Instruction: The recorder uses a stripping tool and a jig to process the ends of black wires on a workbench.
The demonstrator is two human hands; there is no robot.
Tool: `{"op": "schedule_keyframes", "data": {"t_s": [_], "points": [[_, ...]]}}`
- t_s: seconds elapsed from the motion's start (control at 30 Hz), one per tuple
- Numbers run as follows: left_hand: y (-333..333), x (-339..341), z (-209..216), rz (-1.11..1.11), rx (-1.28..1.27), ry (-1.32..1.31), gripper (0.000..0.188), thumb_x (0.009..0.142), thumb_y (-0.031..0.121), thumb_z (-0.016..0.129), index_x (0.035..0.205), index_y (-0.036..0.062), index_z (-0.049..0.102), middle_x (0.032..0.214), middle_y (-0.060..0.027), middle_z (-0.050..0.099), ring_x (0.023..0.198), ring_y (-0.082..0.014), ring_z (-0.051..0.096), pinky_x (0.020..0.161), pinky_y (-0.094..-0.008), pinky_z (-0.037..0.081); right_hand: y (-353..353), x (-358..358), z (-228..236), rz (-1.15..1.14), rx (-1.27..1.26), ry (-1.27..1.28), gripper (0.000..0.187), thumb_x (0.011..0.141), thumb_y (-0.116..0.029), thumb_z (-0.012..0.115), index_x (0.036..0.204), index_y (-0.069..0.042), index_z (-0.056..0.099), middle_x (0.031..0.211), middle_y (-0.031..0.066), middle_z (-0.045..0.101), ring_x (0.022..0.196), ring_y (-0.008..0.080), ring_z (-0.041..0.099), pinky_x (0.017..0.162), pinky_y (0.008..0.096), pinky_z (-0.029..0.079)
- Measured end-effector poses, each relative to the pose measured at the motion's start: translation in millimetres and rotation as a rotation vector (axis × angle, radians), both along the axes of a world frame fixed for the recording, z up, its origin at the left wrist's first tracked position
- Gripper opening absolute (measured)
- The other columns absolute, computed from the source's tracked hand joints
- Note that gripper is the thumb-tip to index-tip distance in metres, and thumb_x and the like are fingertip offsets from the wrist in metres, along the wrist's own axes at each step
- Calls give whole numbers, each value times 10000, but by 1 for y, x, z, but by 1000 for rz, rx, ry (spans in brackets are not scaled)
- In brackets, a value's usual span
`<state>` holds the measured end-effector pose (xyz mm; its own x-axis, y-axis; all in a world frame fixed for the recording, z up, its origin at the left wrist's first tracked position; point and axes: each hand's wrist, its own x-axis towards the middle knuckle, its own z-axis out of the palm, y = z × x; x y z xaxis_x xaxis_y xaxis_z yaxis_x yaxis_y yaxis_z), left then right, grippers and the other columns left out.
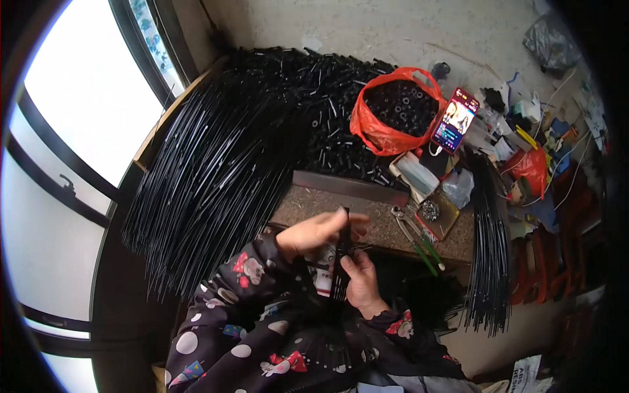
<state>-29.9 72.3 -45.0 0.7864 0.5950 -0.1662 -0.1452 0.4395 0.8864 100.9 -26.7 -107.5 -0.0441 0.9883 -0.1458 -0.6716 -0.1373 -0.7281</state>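
My right hand [362, 283] is closed round a narrow bundle of thin black rods [339, 281], its thumb pressed along the near side. Thin, light wire-like ends stick out beside that thumb. Just above, my left hand [316, 232] is at the bundle's upper end, with its thumb and fingers around the black tip; the fingers are slightly blurred and partly behind the rods. The bundle stands nearly upright in front of my chest, close to the edge of the speckled worktop [308, 208]. Its lower end fades into the dark of my patterned clothing.
Long black rods [196, 177] overhang the worktop at left; another bunch [488, 255] hangs at right. Small black tubes [282, 78] pile up behind. A red bag [373, 134] holds black rings. Nearby are a lit phone [455, 121], green-handled pliers [419, 242] and a metal clump [430, 210].
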Motion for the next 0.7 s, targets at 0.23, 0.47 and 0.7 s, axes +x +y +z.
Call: {"op": "schedule_keyframes", "data": {"t_s": [0.23,0.47,0.7], "points": [[8,-14,2,168,289,-38,214,843,81,586,1033,-13,561,980,-52,612,911,-122,575,802,-266,459,2,5,-9,76,-10,17,109,841,-139,596,902,-75,533,888,32,604,763,122,574,717,272,467],[9,-20,5,111,729,243,162,830,117,611,916,-12,564,871,-46,625,810,-101,569,741,-252,460,5,-1,-2,57,-26,34,133,845,-170,601,862,-67,518,803,59,610,693,125,572,632,257,477],[-5,-6,6,298,1147,475,291,773,198,677,743,0,466,557,-124,478,463,-249,444,458,-303,383,8,9,-5,136,-79,143,140,839,-168,608,888,-57,539,810,58,614,707,133,583,645,260,477]]}}
